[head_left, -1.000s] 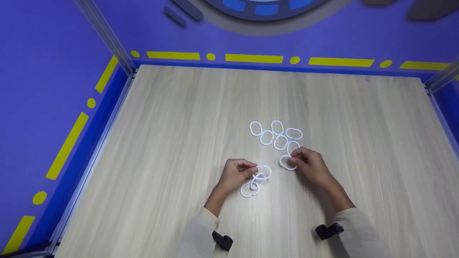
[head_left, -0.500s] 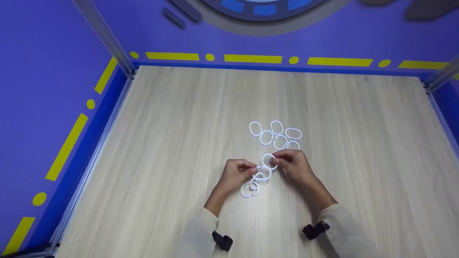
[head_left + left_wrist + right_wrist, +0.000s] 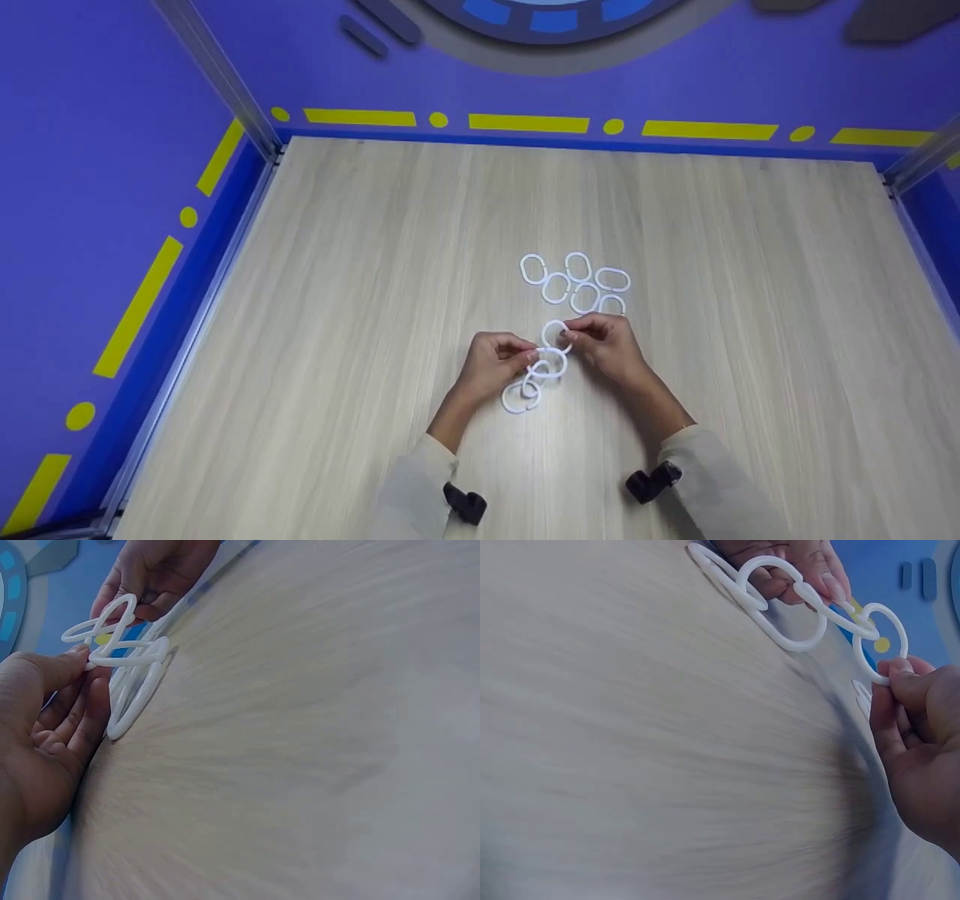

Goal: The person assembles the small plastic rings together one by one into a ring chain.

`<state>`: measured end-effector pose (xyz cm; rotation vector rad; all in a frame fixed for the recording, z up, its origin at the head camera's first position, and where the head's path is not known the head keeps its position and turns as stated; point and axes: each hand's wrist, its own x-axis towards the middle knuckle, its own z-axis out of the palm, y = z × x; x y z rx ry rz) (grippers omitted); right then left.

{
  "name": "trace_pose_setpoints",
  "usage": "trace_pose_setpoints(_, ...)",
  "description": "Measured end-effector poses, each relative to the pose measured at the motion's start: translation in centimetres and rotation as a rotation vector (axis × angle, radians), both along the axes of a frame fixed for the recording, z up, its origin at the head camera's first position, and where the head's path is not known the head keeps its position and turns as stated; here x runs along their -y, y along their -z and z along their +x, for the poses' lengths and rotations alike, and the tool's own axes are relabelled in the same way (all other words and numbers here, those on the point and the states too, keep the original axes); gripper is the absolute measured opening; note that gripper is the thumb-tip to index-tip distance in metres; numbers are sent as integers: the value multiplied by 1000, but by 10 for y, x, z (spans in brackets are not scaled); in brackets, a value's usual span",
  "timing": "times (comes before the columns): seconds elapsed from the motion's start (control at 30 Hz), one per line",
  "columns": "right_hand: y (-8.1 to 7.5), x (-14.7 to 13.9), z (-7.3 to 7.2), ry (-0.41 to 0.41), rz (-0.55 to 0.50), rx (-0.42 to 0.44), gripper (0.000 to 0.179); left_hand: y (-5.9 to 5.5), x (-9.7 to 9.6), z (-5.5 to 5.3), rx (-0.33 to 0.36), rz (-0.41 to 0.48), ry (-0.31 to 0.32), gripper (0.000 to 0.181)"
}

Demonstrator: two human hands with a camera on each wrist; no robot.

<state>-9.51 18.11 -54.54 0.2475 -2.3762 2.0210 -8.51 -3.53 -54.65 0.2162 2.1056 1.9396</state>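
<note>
My left hand (image 3: 491, 367) pinches a white plastic oval ring (image 3: 565, 364) between thumb and fingertips. From it a short chain of similar linked rings (image 3: 504, 397) trails down to the wooden table. My right hand (image 3: 611, 351) pinches another white ring (image 3: 544, 337) by its right side. In the right wrist view this ring (image 3: 906, 634) crosses the end of the left hand's ring (image 3: 840, 621); whether it is fully hooked through I cannot tell. Some loose rings have a small gap in their loop.
Several loose white rings (image 3: 523, 266) lie in a cluster just beyond the hands, the closest partly covered by the right hand. The wooden table (image 3: 360, 262) is bounded by a blue panel (image 3: 90, 150) at the left and another at the back.
My right hand has carried its ring leftward from beside the loose rings to the ring in my left hand, where the two now meet. The left hand stays put.
</note>
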Motion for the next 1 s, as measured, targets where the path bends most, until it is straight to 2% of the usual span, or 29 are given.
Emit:
trace_pose_setpoints(0.27, 1, 1, 0, -48, -107, 44, 15, -1, 0, 0, -2, -2, 3, 12)
trace_pose_setpoints(0.7, 3, 5, -1, -97, -102, 10, 11, 0, 0, 0, -23, -1, -12, 10)
trace_pose_setpoints(0.87, 4, 9, 0, -175, -52, -40, 11, 0, 1, 0, -18, 15, -21, 10)
trace_pose_setpoints(1.0, 3, 5, 2, -169, -7, -24, 12, -1, 1, 0, -20, 16, -13, 10)
